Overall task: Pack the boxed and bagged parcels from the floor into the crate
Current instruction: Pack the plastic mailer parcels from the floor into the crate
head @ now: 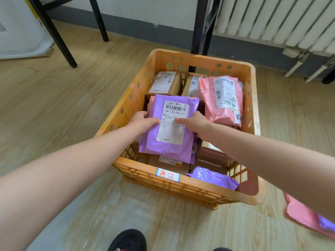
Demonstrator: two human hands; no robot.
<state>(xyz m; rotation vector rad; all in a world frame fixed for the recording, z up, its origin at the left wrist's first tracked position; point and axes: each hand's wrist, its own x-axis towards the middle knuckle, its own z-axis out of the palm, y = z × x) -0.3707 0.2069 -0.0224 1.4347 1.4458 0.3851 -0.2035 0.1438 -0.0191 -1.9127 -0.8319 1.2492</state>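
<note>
An orange plastic crate (252, 109) stands on the wooden floor, holding cardboard boxes (164, 83) at the back, a pink bagged parcel (222, 100) on the right and a purple bag (213, 177) at the front. A purple bagged parcel (170, 127) with a white shipping label lies over the crate's left middle. My left hand (143, 120) grips its left edge, thumb on top. My right hand (195, 124) grips its right edge, thumb across the label.
A pink bag (301, 212) with a purple bag (326, 223) on it lies on the floor at the right edge. Black table legs (54, 33) stand behind the crate, a white radiator (272, 20) at the back right. My black shoe (128, 240) is at the bottom.
</note>
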